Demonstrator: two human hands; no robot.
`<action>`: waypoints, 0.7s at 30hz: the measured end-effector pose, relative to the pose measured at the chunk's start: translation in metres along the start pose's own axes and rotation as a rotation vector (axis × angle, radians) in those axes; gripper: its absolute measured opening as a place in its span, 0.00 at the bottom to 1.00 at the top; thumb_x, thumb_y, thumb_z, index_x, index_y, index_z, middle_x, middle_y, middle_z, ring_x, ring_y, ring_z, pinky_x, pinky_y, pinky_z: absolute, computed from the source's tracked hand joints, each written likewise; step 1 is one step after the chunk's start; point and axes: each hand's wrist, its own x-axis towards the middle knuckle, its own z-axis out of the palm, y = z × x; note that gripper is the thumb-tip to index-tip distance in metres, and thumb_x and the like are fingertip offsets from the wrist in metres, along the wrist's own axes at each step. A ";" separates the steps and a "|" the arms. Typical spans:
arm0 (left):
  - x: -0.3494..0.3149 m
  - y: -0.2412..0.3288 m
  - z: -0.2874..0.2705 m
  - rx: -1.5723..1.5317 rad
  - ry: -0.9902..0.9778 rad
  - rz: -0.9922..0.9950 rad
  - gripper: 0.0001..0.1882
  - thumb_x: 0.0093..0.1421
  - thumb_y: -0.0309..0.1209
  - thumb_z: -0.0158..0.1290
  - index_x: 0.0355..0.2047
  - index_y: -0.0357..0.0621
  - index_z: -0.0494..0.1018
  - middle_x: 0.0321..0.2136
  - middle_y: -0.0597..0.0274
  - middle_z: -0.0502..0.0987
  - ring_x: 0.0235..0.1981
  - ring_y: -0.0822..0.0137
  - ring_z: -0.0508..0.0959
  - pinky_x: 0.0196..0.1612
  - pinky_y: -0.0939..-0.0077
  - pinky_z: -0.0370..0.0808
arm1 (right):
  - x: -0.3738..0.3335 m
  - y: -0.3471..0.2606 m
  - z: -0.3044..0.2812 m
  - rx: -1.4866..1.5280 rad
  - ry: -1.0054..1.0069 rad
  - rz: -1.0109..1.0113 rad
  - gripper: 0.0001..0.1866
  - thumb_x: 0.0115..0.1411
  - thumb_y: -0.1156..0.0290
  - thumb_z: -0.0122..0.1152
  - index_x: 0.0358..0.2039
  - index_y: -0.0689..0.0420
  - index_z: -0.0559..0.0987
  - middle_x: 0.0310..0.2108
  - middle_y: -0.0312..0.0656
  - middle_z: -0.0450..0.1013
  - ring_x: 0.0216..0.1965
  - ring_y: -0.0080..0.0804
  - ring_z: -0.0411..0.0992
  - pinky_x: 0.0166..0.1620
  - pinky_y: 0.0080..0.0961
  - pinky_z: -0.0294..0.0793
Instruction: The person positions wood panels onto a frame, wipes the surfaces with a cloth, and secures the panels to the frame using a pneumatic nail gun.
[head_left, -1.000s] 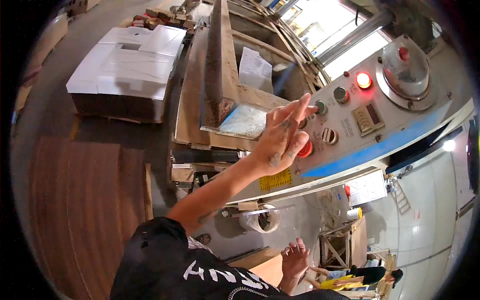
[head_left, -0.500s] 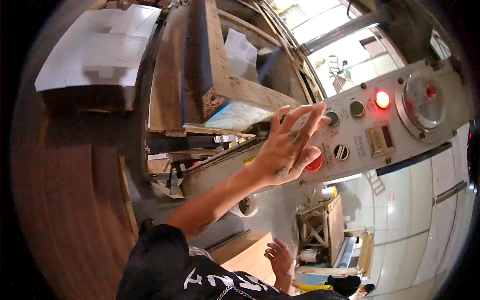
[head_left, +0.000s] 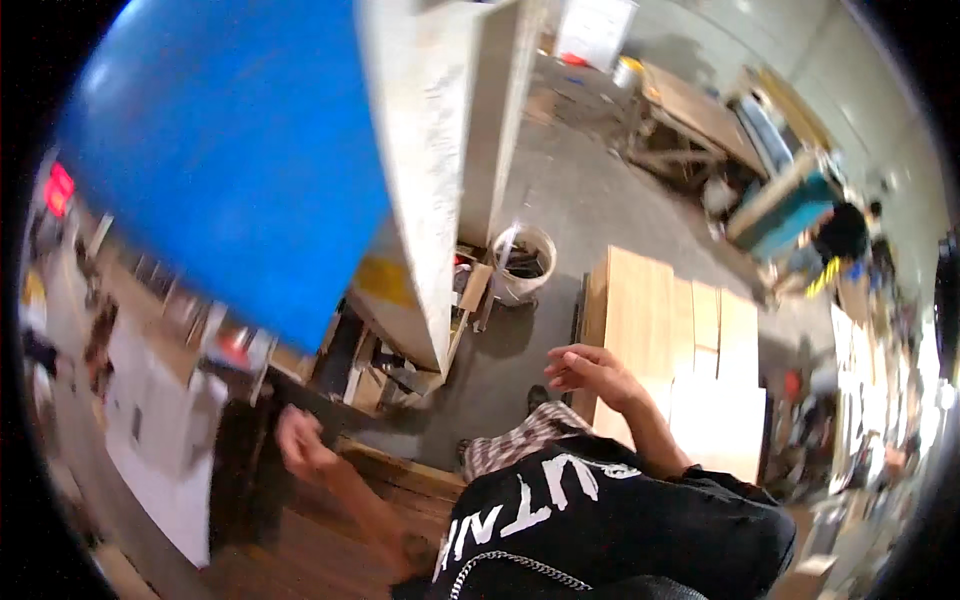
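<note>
My left hand (head_left: 308,445) hangs at the lower left over dark brown boards (head_left: 300,530), holding nothing that I can make out. Motion smears its fingers. My right hand (head_left: 598,378) is in front of my body with its fingers stretched out and nothing in it. It is nearest to a stack of light wood-coloured boards (head_left: 640,335), whose near edge lies just beyond it. A large blue machine panel (head_left: 240,150) fills the upper left, with a pale machine column (head_left: 435,200) beside it. Neither hand touches the machine.
A white bucket (head_left: 522,285) with dark scraps stands on the grey floor (head_left: 570,180). White sheets (head_left: 155,430) lie at the left. Farther off are a wooden workbench (head_left: 700,110) and a person in dark clothing (head_left: 840,232) at the right.
My view has swung right, away from the control panel. My left hand has left the panel's buttons and dropped low on the left. My right hand now reaches out beside the light boards.
</note>
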 end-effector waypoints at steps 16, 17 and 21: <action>-0.164 -0.052 0.409 0.250 -1.055 -0.138 0.11 0.51 0.29 0.62 0.27 0.36 0.72 0.23 0.59 0.75 0.26 0.68 0.74 0.33 0.75 0.72 | 0.134 0.032 -0.278 0.157 0.368 0.039 0.21 0.66 0.61 0.51 0.49 0.66 0.72 0.38 0.46 0.75 0.36 0.30 0.75 0.40 0.25 0.76; -0.165 -0.047 0.450 0.247 -1.101 -0.221 0.11 0.52 0.28 0.61 0.31 0.37 0.71 0.24 0.60 0.75 0.27 0.68 0.75 0.34 0.75 0.72 | 0.148 0.037 -0.309 0.150 0.412 0.052 0.20 0.66 0.60 0.51 0.49 0.65 0.72 0.37 0.46 0.75 0.36 0.29 0.75 0.39 0.25 0.77; -0.183 -0.153 0.522 0.408 -1.182 -0.151 0.09 0.50 0.24 0.56 0.29 0.41 0.67 0.22 0.60 0.71 0.24 0.66 0.72 0.33 0.71 0.71 | 0.172 0.032 -0.425 0.025 0.648 -0.025 0.19 0.64 0.60 0.55 0.47 0.63 0.73 0.33 0.41 0.75 0.32 0.25 0.74 0.32 0.21 0.74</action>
